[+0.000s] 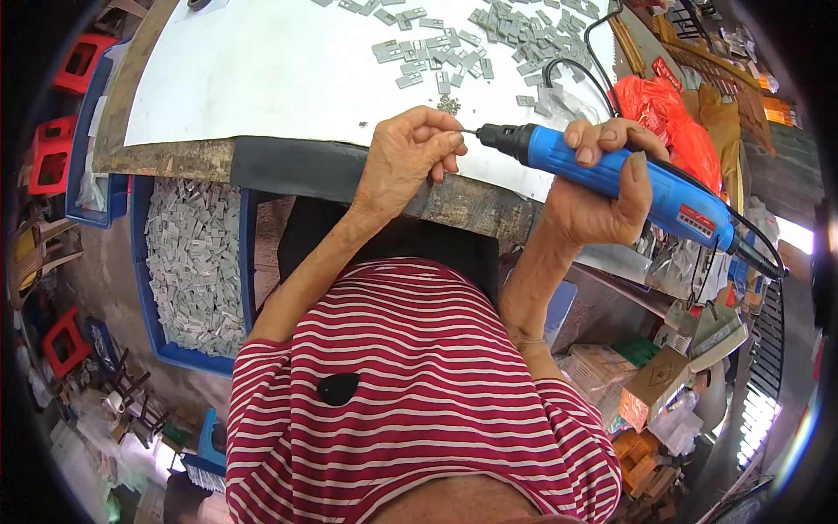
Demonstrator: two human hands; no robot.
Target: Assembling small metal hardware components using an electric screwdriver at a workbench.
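Observation:
My right hand (611, 188) is wrapped round a blue electric screwdriver (559, 153) with a black nose. The tool lies nearly level, and its thin bit (468, 131) points left. At the bit's end, my left hand (406, 157) is closed in a pinch over the white sheet (262, 79). What those fingertips hold, if anything, is too small to make out. Just beyond them sits a little heap of tiny metal parts (449, 105), probably screws. Farther back, many flat grey pieces with holes (441, 59) lie scattered and piled on the sheet.
A blue crate (144, 301) full of small grey pieces stands below the worktable's near edge (205, 160), at the left. The screwdriver's black cord (758, 229) hangs at the right. Red plastic bags (668, 118) lie at the table's right. Red stools (52, 153) stand far left.

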